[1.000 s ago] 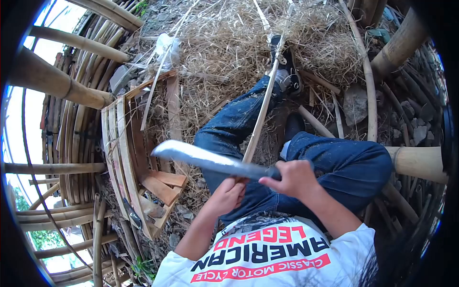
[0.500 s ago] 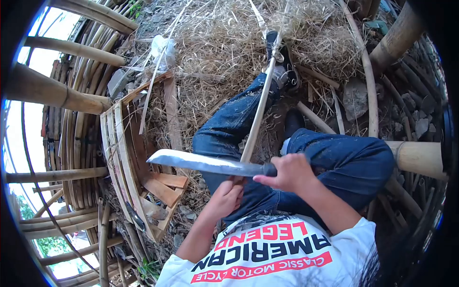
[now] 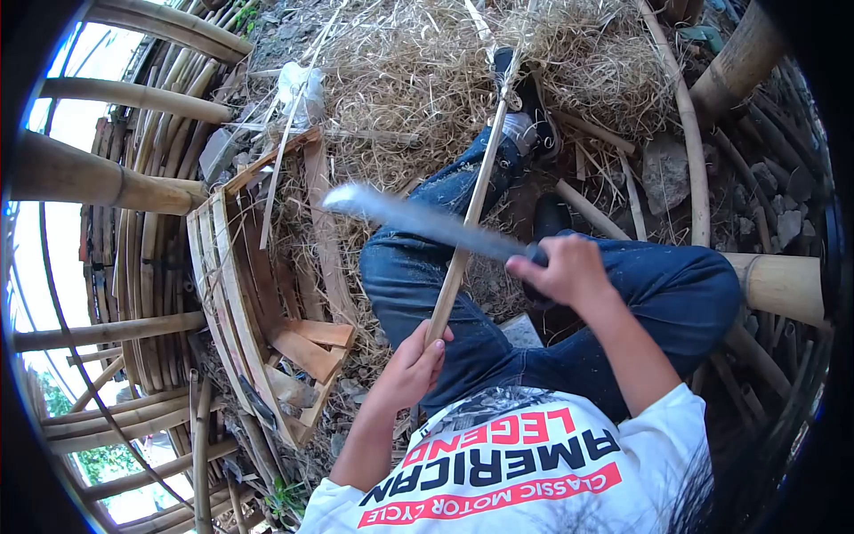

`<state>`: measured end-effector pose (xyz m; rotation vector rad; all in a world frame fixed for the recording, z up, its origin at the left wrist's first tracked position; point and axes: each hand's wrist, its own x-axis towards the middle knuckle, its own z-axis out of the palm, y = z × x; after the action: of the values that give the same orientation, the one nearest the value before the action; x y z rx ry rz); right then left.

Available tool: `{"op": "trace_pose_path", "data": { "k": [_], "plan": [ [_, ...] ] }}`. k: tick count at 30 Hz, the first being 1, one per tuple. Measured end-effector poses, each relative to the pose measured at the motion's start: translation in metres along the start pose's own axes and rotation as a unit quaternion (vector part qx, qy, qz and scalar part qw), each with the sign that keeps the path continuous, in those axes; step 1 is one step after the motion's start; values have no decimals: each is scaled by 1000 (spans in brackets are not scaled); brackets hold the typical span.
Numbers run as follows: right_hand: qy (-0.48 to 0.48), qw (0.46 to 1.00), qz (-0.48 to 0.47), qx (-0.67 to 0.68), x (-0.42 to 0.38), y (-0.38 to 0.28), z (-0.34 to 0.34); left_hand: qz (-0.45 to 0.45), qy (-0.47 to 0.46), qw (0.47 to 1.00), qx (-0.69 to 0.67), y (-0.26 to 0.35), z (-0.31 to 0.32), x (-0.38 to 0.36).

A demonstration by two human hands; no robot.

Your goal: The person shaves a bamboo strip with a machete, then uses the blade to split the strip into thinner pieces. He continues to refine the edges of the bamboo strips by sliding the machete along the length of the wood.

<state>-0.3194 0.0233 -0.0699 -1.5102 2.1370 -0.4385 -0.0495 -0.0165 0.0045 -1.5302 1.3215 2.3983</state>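
Note:
My left hand [image 3: 416,363] is closed around the near end of a long, pale bamboo strip [image 3: 479,200], which runs up between my legs to my foot. The fingers of my right hand [image 3: 569,271] wrap the dark handle of a machete [image 3: 418,221]. Its broad blade, blurred by motion, points left and crosses over the strip partway along. At the far end, frayed fibres of the strip lie by my dark shoe [image 3: 538,125].
Dry shavings [image 3: 400,98] cover the ground ahead. On the left lies a broken wooden crate [image 3: 222,267], with a clear plastic bag [image 3: 302,96] beyond it. Bamboo poles [image 3: 133,98] line the left side; a thick bamboo piece [image 3: 783,285] and stones [image 3: 665,178] are at right.
My right hand has moved the machete up and away from me along the strip. My left hand, still on the near end, has shifted slightly.

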Motion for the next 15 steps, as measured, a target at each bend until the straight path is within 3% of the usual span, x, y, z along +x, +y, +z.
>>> {"op": "trace_pose_path", "data": {
  "k": [1, 3, 5, 9, 11, 13, 15],
  "plan": [
    [-29, 999, 38, 14, 10, 5, -6, 4, -4, 1000, -17, -1, -1, 2],
    [16, 1000, 19, -9, 11, 5, 5, 12, -7, 999, -37, -1, -4, 3],
    [3, 997, 42, 58, 0, -12, 5, -5, -18, 1000, -22, 3, -8, 6],
    [-18, 999, -36, 13, -12, -31, 14, -7, -7, 1000, -17, 4, 4, 5],
    [17, 998, -58, -26, 3, -14, 11, -2, 4, 1000, -3, 0, -1, -1],
    [1, 999, 31, 18, 25, 5, 3, 9, -4, 1000, -18, -5, -3, 6],
    [39, 999, 25, 4, 27, 8, 14, 27, -12, 999, -39, -6, -5, 8]
  ]
}}
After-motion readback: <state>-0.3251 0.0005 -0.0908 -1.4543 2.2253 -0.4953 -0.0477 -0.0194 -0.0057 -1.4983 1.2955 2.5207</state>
